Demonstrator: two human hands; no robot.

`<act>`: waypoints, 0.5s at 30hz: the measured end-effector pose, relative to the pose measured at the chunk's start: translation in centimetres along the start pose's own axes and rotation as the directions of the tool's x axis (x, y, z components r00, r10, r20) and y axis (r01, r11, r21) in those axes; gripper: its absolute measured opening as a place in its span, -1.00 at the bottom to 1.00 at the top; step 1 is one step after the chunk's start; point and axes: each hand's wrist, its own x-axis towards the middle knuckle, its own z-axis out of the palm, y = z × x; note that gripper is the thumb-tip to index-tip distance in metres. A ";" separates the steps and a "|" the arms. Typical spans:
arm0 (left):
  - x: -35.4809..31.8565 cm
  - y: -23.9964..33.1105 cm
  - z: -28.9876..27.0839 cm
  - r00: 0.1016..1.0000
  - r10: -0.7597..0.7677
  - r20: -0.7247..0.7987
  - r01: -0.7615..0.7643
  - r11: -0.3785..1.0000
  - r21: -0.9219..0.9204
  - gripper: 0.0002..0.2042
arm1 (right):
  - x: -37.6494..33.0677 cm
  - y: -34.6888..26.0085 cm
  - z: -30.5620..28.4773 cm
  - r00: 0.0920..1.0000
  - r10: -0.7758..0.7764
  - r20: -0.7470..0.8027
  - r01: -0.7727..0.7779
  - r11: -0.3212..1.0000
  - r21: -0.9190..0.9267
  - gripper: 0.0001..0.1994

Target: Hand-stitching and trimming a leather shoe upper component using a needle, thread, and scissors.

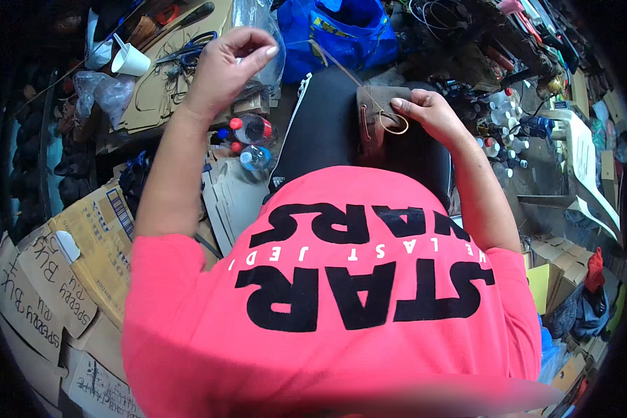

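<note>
My left hand [233,70] is raised at the upper left, thumb and forefinger pinched together on the end of a pale tan thread [348,73]. From there the thread bends and slants down to a brown leather piece [369,136] over my lap. A loose loop of the same thread lies at the leather's right side. My right hand [432,115] grips the leather by its upper right edge, thumb on top and the other fingers mostly hidden. A reddish-brown lace or strap shows along the leather's left side. Whether a needle is in my left fingers cannot be seen.
Soda bottles [252,129] with red caps stand left of my legs. A blue bag [338,35] sits ahead. Cardboard with scissors [188,52] and a white cup [130,60] lie far left. Small bottles [505,115] and a white plastic chair [585,157] are at right.
</note>
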 end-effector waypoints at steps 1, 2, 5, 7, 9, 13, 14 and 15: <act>0.2 0.5 0.5 0.998 0.048 -0.036 -0.057 0.944 -0.325 -0.95 | -0.2 -0.6 0.1 1.000 -0.006 0.012 0.006 0.998 0.055 -0.69; 0.3 1.1 1.2 0.993 0.080 -0.086 -0.116 0.782 -0.613 -0.91 | -0.4 -0.9 0.2 1.000 -0.011 0.025 0.008 0.994 0.110 -0.68; 0.8 4.4 4.0 0.998 0.058 0.020 0.009 0.182 -0.983 -0.83 | 0.7 1.2 0.3 1.000 -0.019 0.024 0.018 1.000 0.017 -0.68; 0.9 4.9 3.9 0.997 -0.035 0.075 0.078 0.087 -0.993 -0.76 | 0.7 1.8 0.3 1.000 -0.001 -0.002 0.001 1.000 0.000 -0.70; 1.7 0.1 1.3 0.955 0.284 0.082 0.026 0.195 -0.980 -0.74 | 0.4 2.2 0.1 0.998 -0.044 -0.035 0.046 0.998 0.034 -0.71; -0.5 -7.0 -8.9 0.995 -0.030 -0.095 -0.087 0.196 -0.977 -0.75 | -0.6 0.7 -0.3 0.998 -0.052 0.020 0.053 0.995 -0.081 -0.73; -0.8 -7.0 -8.1 0.980 -0.169 -0.109 -0.041 0.361 -0.932 -0.78 | -0.7 -0.5 -0.8 1.000 0.015 0.023 -0.010 0.980 -0.201 -0.72; 0.0 -7.0 -6.5 0.948 -0.288 -0.136 0.029 0.503 -0.864 -0.79 | -0.8 -1.2 -1.4 0.997 0.083 0.001 -0.079 0.945 -0.318 -0.70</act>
